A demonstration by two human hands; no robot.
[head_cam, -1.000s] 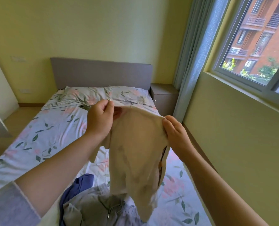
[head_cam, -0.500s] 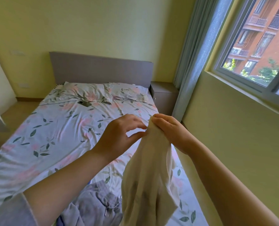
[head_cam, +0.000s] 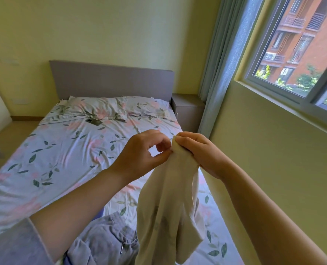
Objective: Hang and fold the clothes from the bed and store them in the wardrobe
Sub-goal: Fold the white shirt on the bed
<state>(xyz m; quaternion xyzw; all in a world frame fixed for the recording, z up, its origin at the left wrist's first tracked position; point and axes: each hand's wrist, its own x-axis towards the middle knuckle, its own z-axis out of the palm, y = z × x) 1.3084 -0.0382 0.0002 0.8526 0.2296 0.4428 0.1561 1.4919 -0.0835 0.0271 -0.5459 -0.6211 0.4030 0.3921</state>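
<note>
Two garments, two hands, one bed, entered by size.

**Bed** (head_cam: 53, 150) — floral sheet, pillows (head_cam: 101, 108) against a grey headboard (head_cam: 111, 81). It serves as the working surface, with most of the sheet lying flat.

**Cream garment** (head_cam: 168, 207) — held in the air over the near right part of the bed. Its top is gathered into one bunch and the rest hangs limp and twisted down towards the grey heap. What kind of garment it is cannot be told.
- Step in hand, by my reading: sorting out its edges so that it can be folded or hung.
- To do this well:
  - Draw the hands apart along the top edge until the cloth hangs flat.
  - Find both corners before letting go of either.
  - Give the garment one shake to untwist it.
  - Lay it on flat sheet away from the heap rather than folding it in the air.
- Soft cloth will slip from a shallow pinch, so take a full fingertip's worth.

**Grey garment** (head_cam: 105, 243) — crumpled at the near end of the bed, with a drawstring showing. Neither hand holds it, and it waits its turn.

**Right hand** (head_cam: 199, 152) — fingers curled round the bunched top of the cream garment in a closed grip. It appears to bear the weight.

**Left hand** (head_cam: 141, 152) — just beside the right. Thumb and forefinger meet on the edge of the same bunch in a light pinch, and the other fingers are loosely curled.
</note>
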